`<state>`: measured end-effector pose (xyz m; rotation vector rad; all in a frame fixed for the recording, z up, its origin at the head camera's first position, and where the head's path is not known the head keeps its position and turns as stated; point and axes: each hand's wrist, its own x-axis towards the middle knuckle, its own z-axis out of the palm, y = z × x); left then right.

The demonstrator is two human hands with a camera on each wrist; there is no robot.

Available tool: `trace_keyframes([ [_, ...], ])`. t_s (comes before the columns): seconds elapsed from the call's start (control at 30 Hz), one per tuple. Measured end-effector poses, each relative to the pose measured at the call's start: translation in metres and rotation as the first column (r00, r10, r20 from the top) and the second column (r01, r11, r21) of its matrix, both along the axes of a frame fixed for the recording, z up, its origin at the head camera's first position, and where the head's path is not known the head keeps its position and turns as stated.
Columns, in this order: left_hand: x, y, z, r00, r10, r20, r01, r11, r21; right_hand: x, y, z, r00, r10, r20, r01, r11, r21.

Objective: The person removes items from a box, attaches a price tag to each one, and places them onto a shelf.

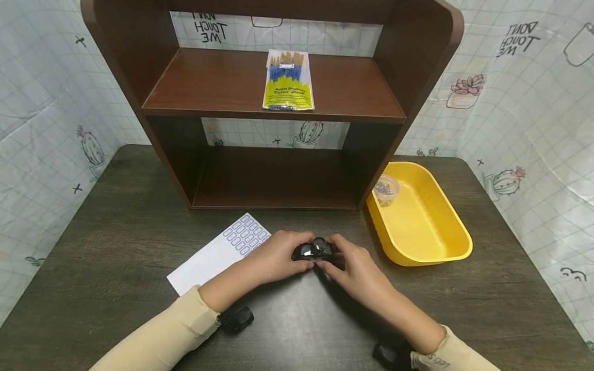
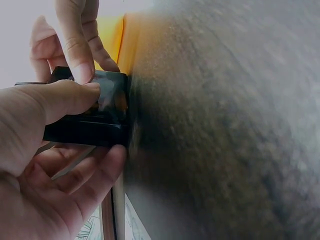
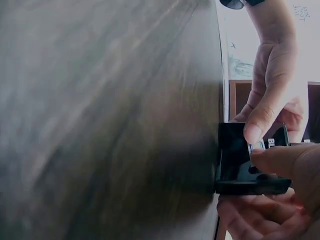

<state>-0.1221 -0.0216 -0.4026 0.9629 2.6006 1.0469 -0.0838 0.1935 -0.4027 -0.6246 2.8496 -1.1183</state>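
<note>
Both hands hold a small glossy black box-like object (image 1: 306, 252) low over the table in front of the shelf; its exact kind is not clear. My left hand (image 1: 279, 257) grips its left side, thumb on the near face and fingers behind. On its right side my right hand (image 1: 356, 268) grips it the same way. In the left wrist view the two thumbs meet on the dark face of the black object (image 2: 112, 95). Pale letters, partly covered, show on the black object (image 3: 232, 155) in the right wrist view.
A white sheet of blue-outlined labels (image 1: 209, 263) lies left of the hands. The brown shelf (image 1: 274, 178) stands behind, with a pack of artist brushes (image 1: 289, 87) on its upper board. At right, a yellow tray (image 1: 427, 216) contains a small clear tub (image 1: 386, 189) of metallic bits.
</note>
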Motion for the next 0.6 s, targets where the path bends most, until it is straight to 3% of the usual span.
trace_keyframes([
  [0.13,0.000,0.000,0.000,1.000,-0.001,0.004,0.001,1.000,0.003,-0.001,0.003,0.000,0.999,0.030,0.012,-0.030,0.999,-0.034],
  [0.6,0.001,-0.002,0.000,1.000,-0.013,0.013,0.013,1.000,0.001,-0.009,0.012,0.000,0.998,0.050,-0.046,-0.048,0.998,0.047],
])
